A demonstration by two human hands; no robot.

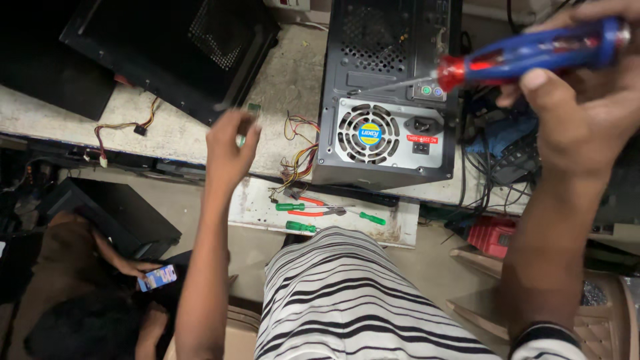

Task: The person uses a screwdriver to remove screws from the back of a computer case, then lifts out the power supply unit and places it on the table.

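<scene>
Landmark: a black computer case stands on the pale, worn tabletop, its rear panel facing the camera, with a round power-supply fan behind a grille.
Right hand: the right hand is raised to the right of the case, fingers wrapped around a screwdriver with a blue and red handle.
Screwdriver: it lies nearly level in the grip; its thin metal shaft points left and its tip sits over the rear panel of the case, just above the fan.
Left hand: the left hand hovers to the left of the case above the tabletop, fingers drawn narrowly together around a small green piece; the piece is blurred and I cannot tell what it is.
Wires: a bundle of coloured wires spills out at the lower left corner of the case.
Tools: below the case, on a pale ledge, lie two screwdrivers with green handles and red-handled pliers.
Panel: a black perforated side panel rests well to the left of the case.
Red box: a small red box sits below the right corner of the case, among black cables.
Another person: low and far left of the case, someone else's hand holds a phone.
Clothing: a black-and-white striped shirt fills the lower middle.
</scene>
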